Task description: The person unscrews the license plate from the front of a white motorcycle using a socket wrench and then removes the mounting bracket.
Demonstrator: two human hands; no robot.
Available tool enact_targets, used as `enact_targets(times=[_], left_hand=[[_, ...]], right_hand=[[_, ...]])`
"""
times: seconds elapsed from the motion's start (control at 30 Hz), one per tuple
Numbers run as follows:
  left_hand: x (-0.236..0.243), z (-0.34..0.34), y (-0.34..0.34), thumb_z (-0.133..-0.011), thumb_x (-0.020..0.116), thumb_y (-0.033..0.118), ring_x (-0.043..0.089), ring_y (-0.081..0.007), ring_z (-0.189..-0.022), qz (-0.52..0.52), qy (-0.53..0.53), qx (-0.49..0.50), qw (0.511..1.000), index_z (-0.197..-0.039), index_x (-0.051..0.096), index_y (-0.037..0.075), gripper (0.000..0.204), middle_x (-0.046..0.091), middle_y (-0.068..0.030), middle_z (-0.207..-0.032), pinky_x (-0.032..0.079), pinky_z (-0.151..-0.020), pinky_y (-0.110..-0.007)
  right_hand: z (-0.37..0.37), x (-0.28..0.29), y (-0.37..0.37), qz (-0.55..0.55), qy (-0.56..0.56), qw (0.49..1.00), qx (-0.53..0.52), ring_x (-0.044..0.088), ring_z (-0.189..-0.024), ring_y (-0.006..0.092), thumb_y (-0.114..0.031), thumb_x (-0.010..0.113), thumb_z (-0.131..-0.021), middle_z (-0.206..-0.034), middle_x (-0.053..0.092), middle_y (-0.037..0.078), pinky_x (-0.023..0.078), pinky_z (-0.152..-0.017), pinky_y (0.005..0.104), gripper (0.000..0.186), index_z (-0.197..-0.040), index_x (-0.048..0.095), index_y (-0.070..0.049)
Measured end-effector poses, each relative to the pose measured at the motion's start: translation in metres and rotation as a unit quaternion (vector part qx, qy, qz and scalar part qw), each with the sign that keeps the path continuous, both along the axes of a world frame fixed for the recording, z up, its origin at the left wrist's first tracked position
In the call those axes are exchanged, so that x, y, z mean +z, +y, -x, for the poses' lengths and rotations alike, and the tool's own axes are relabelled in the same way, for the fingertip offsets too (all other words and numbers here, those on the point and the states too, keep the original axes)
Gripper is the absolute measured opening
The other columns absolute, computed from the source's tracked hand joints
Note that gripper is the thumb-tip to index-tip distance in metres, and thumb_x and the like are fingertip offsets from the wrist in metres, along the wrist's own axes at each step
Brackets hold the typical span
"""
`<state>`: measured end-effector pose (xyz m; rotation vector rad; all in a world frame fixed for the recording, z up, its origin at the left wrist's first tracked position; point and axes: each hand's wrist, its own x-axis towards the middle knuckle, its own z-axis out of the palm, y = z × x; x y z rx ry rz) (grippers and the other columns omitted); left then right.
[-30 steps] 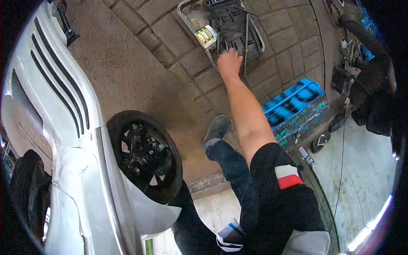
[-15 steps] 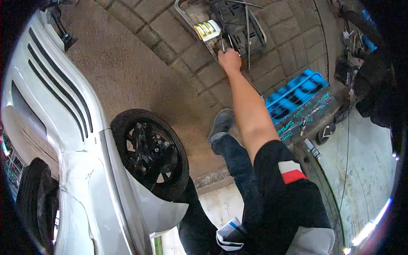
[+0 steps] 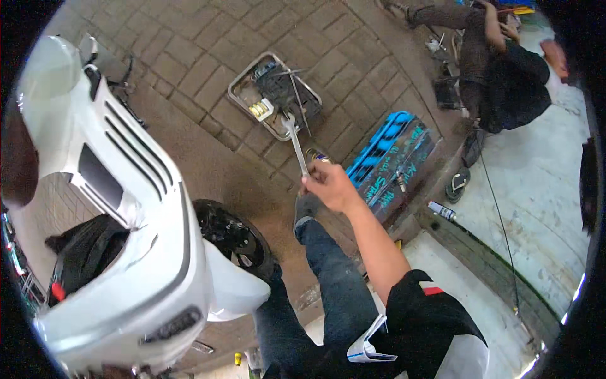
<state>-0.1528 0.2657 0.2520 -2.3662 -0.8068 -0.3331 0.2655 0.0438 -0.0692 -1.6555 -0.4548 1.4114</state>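
My right hand (image 3: 327,187) is closed round the lower end of a silver open-end wrench (image 3: 297,146). The wrench points away from me, its open jaw overlapping the near edge of a metal tray (image 3: 247,71) on the paving. In that tray are a black plastic piece (image 3: 278,84), several thin rods and a small white-and-yellow packet (image 3: 261,109). My left hand does not show. On my left stands a white scooter (image 3: 228,302) with its front wheel (image 3: 228,235) beside my legs.
A blue and black metal toolbox (image 3: 394,165) sits right of my hand. Past it lie a spray can (image 3: 442,210) and a sandal (image 3: 457,183). Another person (image 3: 505,82) sits low at the far right, near scattered parts. A folded paper (image 3: 369,346) rests by my lap.
My right hand has drawn back from the tray toward me, bringing the wrench with it. The view has shifted, so the other person and more of the scooter now show.
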Motion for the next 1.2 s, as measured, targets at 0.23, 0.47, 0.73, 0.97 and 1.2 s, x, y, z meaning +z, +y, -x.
enact_targets(times=[0.23, 0.47, 0.73, 0.97, 1.2], left_hand=[[0.022, -0.035, -0.027, -0.074, 0.069, 0.006, 0.047, -0.0329, -0.12, 0.159, -0.089, 0.013, 0.983, -0.104, 0.062, 0.01, 0.031, 0.056, -0.0126, -0.122, 0.03, -0.103, -0.046], [0.072, 0.102, -0.089, -0.079, 0.061, 0.006, 0.052, -0.0342, -0.11, 0.238, -0.337, -0.015, 0.911, -0.093, 0.061, 0.001, 0.015, 0.057, -0.0167, -0.109, 0.042, -0.091, -0.045], [0.009, 0.247, -0.16, -0.079, 0.06, 0.001, 0.053, -0.0338, -0.103, 0.333, -0.379, 0.205, 0.839, -0.098, 0.058, -0.002, 0.019, 0.056, -0.0167, -0.105, 0.043, -0.087, -0.042], [-0.096, 0.344, -0.269, -0.083, 0.061, 0.012, 0.049, -0.0385, -0.107, 0.49, -0.22, 0.339, 0.772, -0.105, 0.056, -0.001, 0.026, 0.056, -0.0199, -0.107, 0.041, -0.091, -0.045], [-0.162, 0.399, -0.369, -0.086, 0.063, 0.025, 0.056, -0.0327, -0.111, 0.726, -0.182, 0.443, 0.493, -0.112, 0.059, 0.0, 0.036, 0.06, -0.0199, -0.116, 0.045, -0.094, -0.042]], right_hand=[[0.075, 0.215, -0.037, -0.139, -0.403, 0.904, 0.039, 0.065, -0.094, 0.0279, -0.011, 0.061, -0.086, -0.098, 0.067, 0.014, 0.051, -0.081, 0.0385, 0.019, -0.102, 0.06, 0.0], [0.241, 0.263, -0.041, -0.274, -0.032, 0.946, -0.172, 0.064, -0.079, 0.0222, -0.014, 0.056, -0.092, -0.084, 0.063, 0.011, 0.051, -0.071, 0.0325, 0.018, -0.101, 0.057, 0.002], [0.396, 0.271, 0.041, -0.15, -0.016, 0.981, -0.124, 0.039, -0.047, 0.0056, -0.032, 0.051, -0.097, -0.063, 0.046, -0.002, 0.03, -0.042, 0.0225, 0.03, -0.087, 0.055, -0.004], [0.424, 0.272, 0.065, -0.204, 0.084, 0.934, -0.282, 0.04, -0.047, 0.0069, -0.032, 0.05, -0.097, -0.063, 0.044, -0.002, 0.032, -0.044, 0.0225, 0.032, -0.08, 0.051, -0.006], [0.394, 0.26, 0.059, -0.171, -0.205, 0.955, -0.127, 0.038, -0.053, 0.0048, -0.031, 0.053, -0.096, -0.063, 0.044, -0.004, 0.029, -0.048, 0.022, 0.031, -0.086, 0.06, -0.002]])
